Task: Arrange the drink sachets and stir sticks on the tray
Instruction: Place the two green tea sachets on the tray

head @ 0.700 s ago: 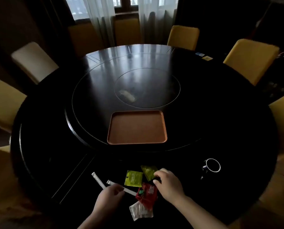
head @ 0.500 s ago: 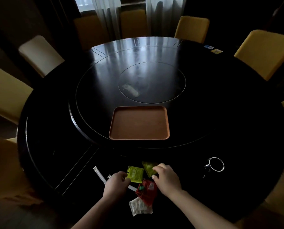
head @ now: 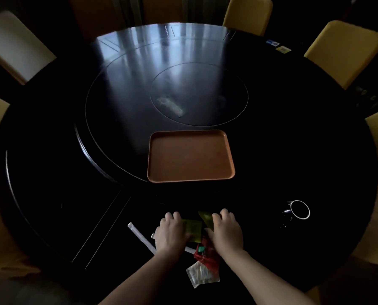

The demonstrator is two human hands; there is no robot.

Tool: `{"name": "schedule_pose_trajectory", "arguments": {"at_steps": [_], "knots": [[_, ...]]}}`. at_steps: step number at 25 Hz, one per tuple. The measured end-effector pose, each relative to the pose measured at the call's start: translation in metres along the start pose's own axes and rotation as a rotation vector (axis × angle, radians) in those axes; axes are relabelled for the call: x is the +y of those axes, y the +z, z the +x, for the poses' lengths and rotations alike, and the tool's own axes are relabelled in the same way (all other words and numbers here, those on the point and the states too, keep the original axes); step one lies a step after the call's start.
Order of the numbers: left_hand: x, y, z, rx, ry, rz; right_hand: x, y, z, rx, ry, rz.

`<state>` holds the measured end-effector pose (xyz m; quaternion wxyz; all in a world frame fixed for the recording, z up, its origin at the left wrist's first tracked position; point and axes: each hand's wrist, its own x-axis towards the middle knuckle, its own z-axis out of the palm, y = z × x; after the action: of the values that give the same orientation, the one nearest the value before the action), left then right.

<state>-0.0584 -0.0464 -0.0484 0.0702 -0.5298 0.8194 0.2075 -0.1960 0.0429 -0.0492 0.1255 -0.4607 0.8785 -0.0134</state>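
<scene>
Your left hand (head: 171,235) lies palm down with the fingers curled forward, bare forearm running back to the lower left. Your right hand (head: 226,232) sits just beside it, also palm down, knuckles raised, its forearm angling off to the lower right.

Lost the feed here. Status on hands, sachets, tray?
Left hand and right hand flat on the yellow sachets, grip unclear. Tray bare. Stir stick on table. Path clear.
</scene>
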Motion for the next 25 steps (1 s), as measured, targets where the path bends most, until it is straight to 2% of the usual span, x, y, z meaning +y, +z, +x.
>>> {"name": "schedule_pose_trajectory", "arguments": {"at_steps": [6, 12, 19, 25], "knots": [[-0.006, 0.007, 0.009, 0.02, 0.037, -0.089, 0.011, 0.002, -0.015, 0.035, -0.065, 0.061], [-0.007, 0.01, 0.01, 0.03, 0.032, -0.229, 0.019, -0.002, -0.023, 0.029, 0.004, 0.277], [-0.005, 0.009, 0.018, 0.033, -0.054, -0.241, 0.028, -0.002, -0.023, 0.057, 0.071, 0.438], [-0.016, 0.012, 0.017, 0.059, 0.019, -0.219, 0.03, -0.012, -0.022, 0.069, 0.097, 0.503]]}}
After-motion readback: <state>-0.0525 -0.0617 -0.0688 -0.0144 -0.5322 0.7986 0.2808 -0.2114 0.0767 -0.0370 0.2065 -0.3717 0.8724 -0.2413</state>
